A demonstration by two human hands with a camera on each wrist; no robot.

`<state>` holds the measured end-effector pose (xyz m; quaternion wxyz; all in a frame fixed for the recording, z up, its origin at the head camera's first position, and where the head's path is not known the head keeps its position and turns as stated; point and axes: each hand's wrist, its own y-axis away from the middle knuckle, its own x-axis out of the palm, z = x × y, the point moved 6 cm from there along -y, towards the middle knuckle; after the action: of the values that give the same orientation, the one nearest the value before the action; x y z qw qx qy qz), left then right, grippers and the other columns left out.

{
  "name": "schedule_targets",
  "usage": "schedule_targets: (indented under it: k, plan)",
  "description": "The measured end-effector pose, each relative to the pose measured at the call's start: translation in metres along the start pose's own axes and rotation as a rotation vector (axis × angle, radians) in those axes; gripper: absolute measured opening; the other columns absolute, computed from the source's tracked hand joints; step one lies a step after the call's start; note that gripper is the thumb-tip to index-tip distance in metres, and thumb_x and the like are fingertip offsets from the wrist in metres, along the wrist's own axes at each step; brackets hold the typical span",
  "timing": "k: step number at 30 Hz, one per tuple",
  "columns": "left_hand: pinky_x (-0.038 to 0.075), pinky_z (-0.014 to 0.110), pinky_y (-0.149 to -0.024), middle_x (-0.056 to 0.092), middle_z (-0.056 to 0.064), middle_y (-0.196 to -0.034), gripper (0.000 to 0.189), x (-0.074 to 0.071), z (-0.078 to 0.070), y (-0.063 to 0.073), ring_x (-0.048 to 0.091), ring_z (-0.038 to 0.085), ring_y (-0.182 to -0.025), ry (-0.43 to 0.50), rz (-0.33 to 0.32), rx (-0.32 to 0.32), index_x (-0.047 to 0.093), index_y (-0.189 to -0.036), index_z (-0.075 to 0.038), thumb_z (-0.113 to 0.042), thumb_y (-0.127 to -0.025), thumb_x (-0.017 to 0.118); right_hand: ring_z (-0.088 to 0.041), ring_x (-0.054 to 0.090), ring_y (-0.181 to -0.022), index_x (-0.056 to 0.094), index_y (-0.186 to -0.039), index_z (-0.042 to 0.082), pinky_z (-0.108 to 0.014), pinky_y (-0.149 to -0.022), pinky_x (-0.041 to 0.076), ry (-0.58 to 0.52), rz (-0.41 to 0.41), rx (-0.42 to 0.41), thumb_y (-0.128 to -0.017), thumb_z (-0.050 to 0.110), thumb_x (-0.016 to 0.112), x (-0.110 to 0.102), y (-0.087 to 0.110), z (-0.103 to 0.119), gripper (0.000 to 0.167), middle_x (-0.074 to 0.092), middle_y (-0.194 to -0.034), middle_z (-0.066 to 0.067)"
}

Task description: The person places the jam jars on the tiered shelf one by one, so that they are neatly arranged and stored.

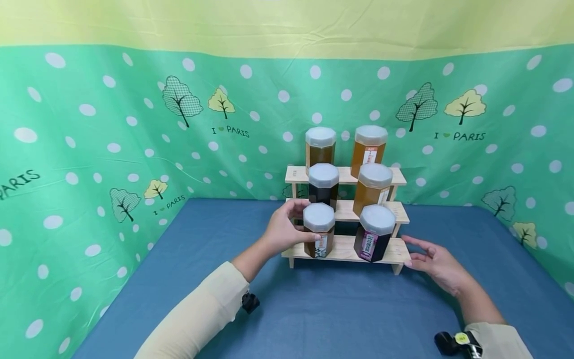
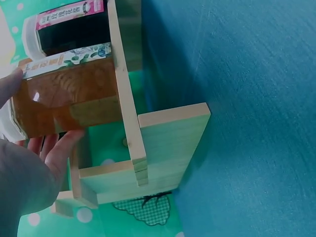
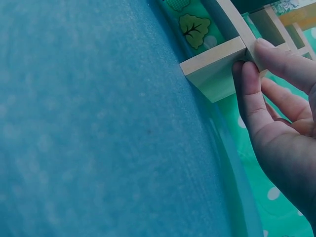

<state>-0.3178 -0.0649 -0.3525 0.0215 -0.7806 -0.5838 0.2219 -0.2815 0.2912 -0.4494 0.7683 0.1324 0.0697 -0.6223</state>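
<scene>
A three-step wooden stand (image 1: 346, 248) holds two columns of eight-sided jars with whitish lids. My left hand (image 1: 286, 228) grips the amber jar (image 1: 329, 242) on the lowest step at the left, its thumb at the label and fingers around the back. In the left wrist view that amber jar (image 2: 74, 91) has its base at the shelf board. At the stand's right end, my right hand (image 1: 438, 267) pinches the corner of the lowest step; in the right wrist view the thumb is over the board (image 3: 247, 37) and fingertips lie under it.
Beside the gripped jar stands a dark jar with a pink label (image 1: 369, 244). Behind are a dark jar (image 1: 323, 192) and an amber jar (image 1: 369, 194), with two more amber-brown jars (image 1: 320, 152) on top. Blue cloth (image 1: 314, 309) covers the table; a green dotted curtain (image 1: 251, 164) hangs behind.
</scene>
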Motion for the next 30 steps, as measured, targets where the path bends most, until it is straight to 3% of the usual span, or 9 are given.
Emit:
schedule_targets:
  k: [13,30]
  plan:
    - [0.054,0.036,-0.086,0.055,0.003,-0.126,0.074,0.004,0.002,0.003,0.055,0.021,-0.109,-0.056,-0.010,0.041,0.052,-0.136,-0.017,-0.019,-0.072,0.089,-0.011,0.062,-0.100,0.023,-0.152,-0.003,-0.024,-0.084,0.050,-0.004,0.010,-0.001,-0.089,0.017,0.073,0.003,0.002,0.003,0.083,0.028,-0.150,-0.028]
    - [0.052,0.039,-0.092,0.052,0.004,-0.135,0.077,0.009,0.004,0.003,0.054,0.024,-0.113,0.016,0.027,0.055,0.048,-0.142,-0.016,-0.015,-0.076,0.086,-0.010,0.062,-0.099,0.024,-0.152,-0.002,-0.022,-0.083,0.050,0.003,-0.007,0.001,-0.090,0.015,0.072,0.001,0.004,0.003,0.081,0.029,-0.150,-0.028]
